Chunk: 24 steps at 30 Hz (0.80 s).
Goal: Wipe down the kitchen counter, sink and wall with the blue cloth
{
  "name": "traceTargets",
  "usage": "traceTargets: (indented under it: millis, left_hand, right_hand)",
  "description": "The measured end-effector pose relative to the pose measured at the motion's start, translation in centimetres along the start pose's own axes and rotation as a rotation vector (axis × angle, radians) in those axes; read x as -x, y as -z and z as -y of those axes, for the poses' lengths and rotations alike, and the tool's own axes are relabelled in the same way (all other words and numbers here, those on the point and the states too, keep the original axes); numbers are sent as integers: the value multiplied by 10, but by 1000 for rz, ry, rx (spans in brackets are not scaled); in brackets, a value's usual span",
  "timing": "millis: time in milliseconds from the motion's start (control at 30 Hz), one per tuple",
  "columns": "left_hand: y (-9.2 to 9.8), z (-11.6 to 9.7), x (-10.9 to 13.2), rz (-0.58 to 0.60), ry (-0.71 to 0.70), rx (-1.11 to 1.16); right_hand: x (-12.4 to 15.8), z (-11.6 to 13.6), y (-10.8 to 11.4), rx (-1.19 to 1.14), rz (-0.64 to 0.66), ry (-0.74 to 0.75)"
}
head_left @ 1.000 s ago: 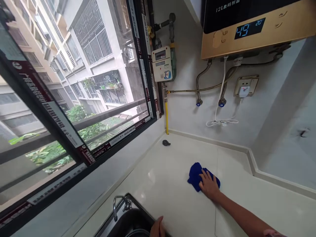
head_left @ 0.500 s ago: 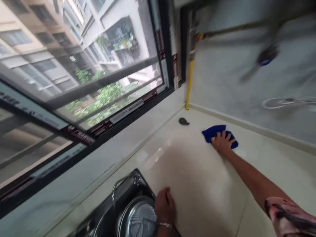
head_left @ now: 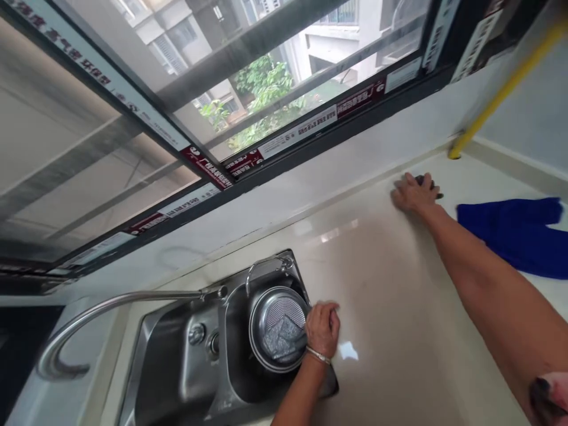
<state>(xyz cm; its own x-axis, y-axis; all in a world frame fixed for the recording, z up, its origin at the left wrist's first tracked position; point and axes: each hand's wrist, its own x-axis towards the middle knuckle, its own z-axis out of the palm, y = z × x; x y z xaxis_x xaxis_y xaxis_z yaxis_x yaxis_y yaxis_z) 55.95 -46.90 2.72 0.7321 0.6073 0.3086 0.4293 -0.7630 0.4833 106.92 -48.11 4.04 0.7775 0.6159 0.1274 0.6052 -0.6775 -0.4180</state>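
My right hand (head_left: 415, 194) reaches to the back of the counter, its fingers closed over a small dark rounded object (head_left: 438, 195). Most of that object is hidden under the fingers, and its kind cannot be made out. A blue cloth (head_left: 510, 231) lies on the counter to the right of this hand, partly behind the forearm. My left hand (head_left: 323, 328), with a bracelet at the wrist, rests by the sink's right edge with curled fingers and nothing visible in them. Beside it, a round metal strainer (head_left: 277, 307) holding a grey cloth-like piece (head_left: 284, 338) sits in the right basin.
The double steel sink (head_left: 168, 361) is set into the pale counter (head_left: 377, 278). A curved faucet (head_left: 119, 300) arches over its left side. Along the back runs a dark-framed window (head_left: 328, 127). A yellow pipe (head_left: 506, 89) rises from the far corner.
My right hand has left the blue cloth and moved left onto the small dark object. The view has swung left, bringing more of the sink in. My left hand stays by the sink edge.
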Motion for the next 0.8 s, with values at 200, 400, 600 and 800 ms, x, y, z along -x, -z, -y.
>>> traceTargets:
  millis: [200, 400, 600, 800]
  left_hand:
    - [-3, 0, 2, 35, 57, 1]
    - [-15, 5, 5, 67, 81, -22]
    - [-27, 13, 6, 19, 10, -102]
    - [-21, 9, 11, 94, -92, -131]
  right_hand:
    - [62, 16, -25, -14, -123, 51]
    - [194, 131, -23, -350, 193, 527]
    - [272, 263, -29, -631, 539, 821]
    - [275, 275, -19, -665, 633, 845]
